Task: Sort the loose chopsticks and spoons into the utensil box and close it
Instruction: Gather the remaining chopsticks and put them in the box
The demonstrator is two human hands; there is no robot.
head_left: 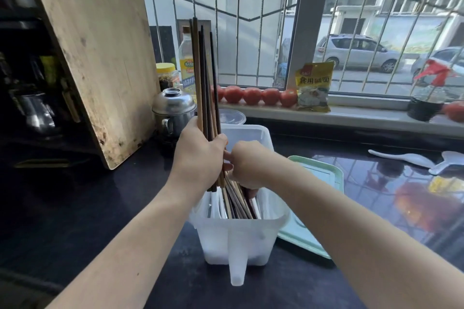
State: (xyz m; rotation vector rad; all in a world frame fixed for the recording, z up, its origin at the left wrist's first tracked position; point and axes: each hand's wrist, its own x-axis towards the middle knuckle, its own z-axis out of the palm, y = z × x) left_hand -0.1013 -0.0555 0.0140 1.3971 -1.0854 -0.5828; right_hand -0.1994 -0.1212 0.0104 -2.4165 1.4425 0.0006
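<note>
My left hand (199, 158) grips a bundle of several dark and tan chopsticks (204, 78), held upright above the white plastic utensil box (238, 241). My right hand (247, 164) is just to its right, over the box, with its fingers curled around more chopsticks (238, 202) that slant down into the box. White utensils lie inside beside them. The box's pale green lid (316, 178) lies flat on the counter to the right. Two white spoons (401, 158) (449, 160) lie on the dark counter at the far right.
A large wooden cutting board (98, 57) leans at the left. A steel lidded pot (173, 110), a jar and an oil bottle (187, 65) stand behind the box. Tomatoes (252, 95) and a yellow packet (313, 86) line the windowsill. A clear container (232, 116) sits behind the box.
</note>
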